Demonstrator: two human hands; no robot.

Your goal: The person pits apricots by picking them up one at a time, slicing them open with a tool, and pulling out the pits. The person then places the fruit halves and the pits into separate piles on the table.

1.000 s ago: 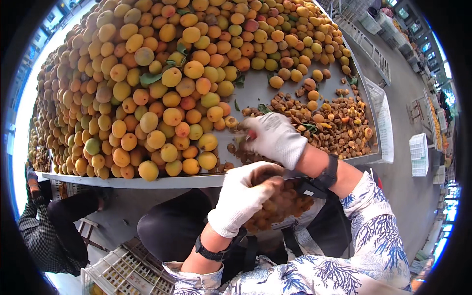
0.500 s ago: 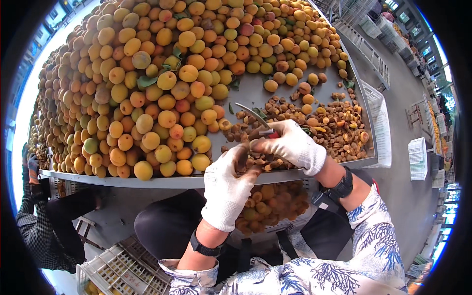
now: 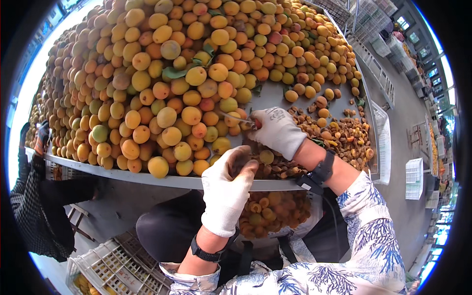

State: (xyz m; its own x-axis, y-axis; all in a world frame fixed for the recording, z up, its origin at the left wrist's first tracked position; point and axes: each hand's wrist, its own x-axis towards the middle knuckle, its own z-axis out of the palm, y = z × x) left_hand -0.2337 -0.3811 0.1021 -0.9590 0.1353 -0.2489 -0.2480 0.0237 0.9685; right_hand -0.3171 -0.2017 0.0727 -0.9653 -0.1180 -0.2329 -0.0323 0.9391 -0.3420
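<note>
My right hand (image 3: 279, 130), in a white glove, grips a small curved knife (image 3: 237, 118) with a red handle, its blade pointing left over the fruit heap. Nearer the table's front edge, my left hand (image 3: 227, 179) has its stained thumb and fingers curved and apart, with nothing visible between them. Just right of its fingertips is a single apricot (image 3: 266, 156). Brown apricot pits (image 3: 339, 140) lie spread beside and under my right hand. A large heap of whole apricots (image 3: 167, 117) covers the left and far side of the metal table (image 3: 275, 96).
Below the table edge, between my knees, a crate holds apricot pieces (image 3: 268, 216). A white plastic crate (image 3: 118, 265) stands at lower left. Another person's gloved hand (image 3: 42, 135) is at the far left. More crates (image 3: 414, 177) stand on the floor to the right.
My hands have moved apart: the right one, with the knife, went left and away toward the heap, while the left stayed near the edge. The view has shifted slightly.
</note>
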